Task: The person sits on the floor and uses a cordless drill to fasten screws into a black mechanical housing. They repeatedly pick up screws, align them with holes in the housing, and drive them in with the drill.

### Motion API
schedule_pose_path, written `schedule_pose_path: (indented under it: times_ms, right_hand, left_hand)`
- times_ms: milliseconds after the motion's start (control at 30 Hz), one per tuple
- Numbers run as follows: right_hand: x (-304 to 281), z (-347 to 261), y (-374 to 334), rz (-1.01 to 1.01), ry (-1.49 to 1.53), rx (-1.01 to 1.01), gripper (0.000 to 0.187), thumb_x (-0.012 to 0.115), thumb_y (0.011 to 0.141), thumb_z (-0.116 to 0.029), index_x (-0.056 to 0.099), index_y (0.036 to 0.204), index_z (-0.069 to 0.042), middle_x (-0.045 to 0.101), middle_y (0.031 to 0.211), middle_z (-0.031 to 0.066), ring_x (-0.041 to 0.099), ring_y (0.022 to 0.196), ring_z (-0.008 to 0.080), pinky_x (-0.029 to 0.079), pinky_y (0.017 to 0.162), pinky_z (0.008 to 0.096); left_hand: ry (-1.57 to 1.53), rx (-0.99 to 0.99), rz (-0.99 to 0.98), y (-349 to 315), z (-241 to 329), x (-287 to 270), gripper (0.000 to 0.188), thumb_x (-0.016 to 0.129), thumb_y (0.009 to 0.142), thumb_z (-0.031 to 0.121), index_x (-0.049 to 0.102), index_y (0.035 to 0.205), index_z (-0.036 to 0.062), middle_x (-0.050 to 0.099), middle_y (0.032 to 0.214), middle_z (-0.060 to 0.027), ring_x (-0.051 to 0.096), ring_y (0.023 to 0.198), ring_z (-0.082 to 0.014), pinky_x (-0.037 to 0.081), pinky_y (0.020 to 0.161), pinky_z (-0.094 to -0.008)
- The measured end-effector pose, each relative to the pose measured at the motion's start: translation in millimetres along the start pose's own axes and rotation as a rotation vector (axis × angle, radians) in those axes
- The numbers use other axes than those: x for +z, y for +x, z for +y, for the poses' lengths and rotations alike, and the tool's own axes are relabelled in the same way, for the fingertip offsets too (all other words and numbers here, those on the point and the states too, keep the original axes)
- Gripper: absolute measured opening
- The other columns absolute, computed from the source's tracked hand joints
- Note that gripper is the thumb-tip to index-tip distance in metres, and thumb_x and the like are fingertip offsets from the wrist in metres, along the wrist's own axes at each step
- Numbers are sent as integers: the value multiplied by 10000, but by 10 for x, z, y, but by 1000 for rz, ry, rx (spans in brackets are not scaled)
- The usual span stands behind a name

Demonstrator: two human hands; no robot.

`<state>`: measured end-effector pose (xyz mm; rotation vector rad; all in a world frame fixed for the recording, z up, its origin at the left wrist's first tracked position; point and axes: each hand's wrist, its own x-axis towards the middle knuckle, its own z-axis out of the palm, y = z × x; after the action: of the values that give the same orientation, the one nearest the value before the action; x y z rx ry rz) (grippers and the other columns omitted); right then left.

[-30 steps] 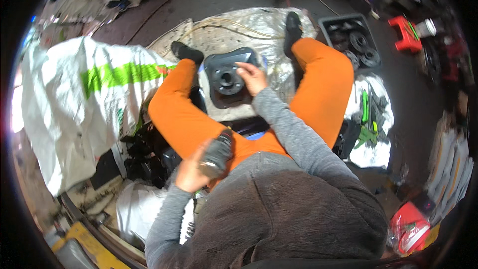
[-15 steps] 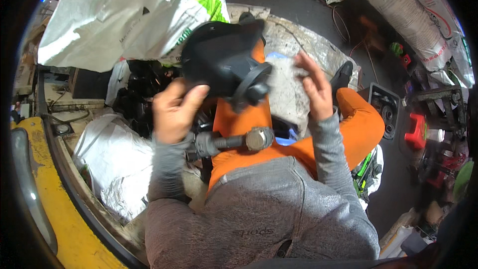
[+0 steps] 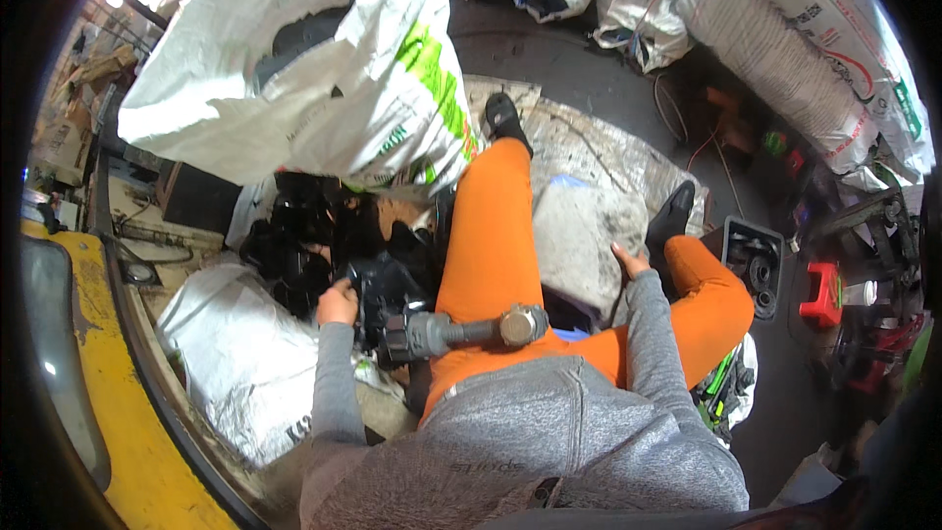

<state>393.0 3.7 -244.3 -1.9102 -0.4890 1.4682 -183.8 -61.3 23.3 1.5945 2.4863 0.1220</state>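
My left hand (image 3: 337, 304) is down at the left, its fingers closed on the edge of a glossy black plastic part (image 3: 386, 285) among the heap of similar black parts (image 3: 289, 245). My right hand (image 3: 633, 262) is beside the right edge of a pale, dirt-stained block (image 3: 579, 236) between my legs. Its thumb stands apart and nothing shows in it; the other fingers are partly hidden. Across my lap lies a grey cylindrical tool (image 3: 456, 332) with a round metallic end. Beyond the heap, a large white bag with green print (image 3: 383, 88) gapes, with something dark inside.
A white sack (image 3: 240, 353) sits at my left, next to a yellow machine edge (image 3: 108, 383). To the right are a grey bin (image 3: 756, 260) with black round parts and a red plastic object (image 3: 819, 294). Filled white sacks (image 3: 775, 59) line the far right.
The large black piece has left my left hand, which has dropped to the heap and closed on another part. My right hand has lowered beside the block. The large bag's opening shows more.
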Motion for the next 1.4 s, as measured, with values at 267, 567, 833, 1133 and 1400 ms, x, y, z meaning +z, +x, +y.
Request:
schedule_pose_path:
  times_ms: [267,567,833,1133,1400]
  right_hand:
    - [-313,-291,-310,20,-231,131,1160,850,599,-500,270,1411,89,438,1386,220,448,1259,322,378,1033,414]
    - [-463,-660,-879,433,-318,-504,890,764,697,-501,445,1349,14,478,1335,269,462,1257,355,380,1042,427]
    - [-1835,-984,-2261,868,270,-948,240,642,896,-193,671,1096,-64,660,889,-13,566,809,59,472,743,237]
    - [-2917,53,-1660,1167,-373,-224,284,671,792,-213,687,1075,-223,564,1248,61,485,1184,280,413,987,396]
    - [-3297,-90,-1189,1072,-811,-96,302,637,841,-249,672,1141,-255,359,1461,63,206,1391,341,260,1098,505]
  left_hand:
    - [-693,712,703,805,1527,-3083,279,555,932,96,596,1188,-7,648,1117,-145,623,991,-189,489,873,-284]
    - [123,625,336,3497,1711,-2134,656,637,812,405,484,1315,13,543,1274,-220,527,1183,-330,400,1015,-382]
    - [-422,867,213,1398,2459,-1336,570,613,849,406,513,1256,19,575,1218,-182,560,1108,-297,431,971,-375]
    - [-851,781,-579,-23,3115,-507,485,586,892,407,545,1189,26,610,1154,-139,597,1024,-260,467,921,-366]
    - [-1321,125,-981,376,4078,819,429,583,920,393,582,1117,12,643,1087,-114,628,943,-233,493,878,-368]
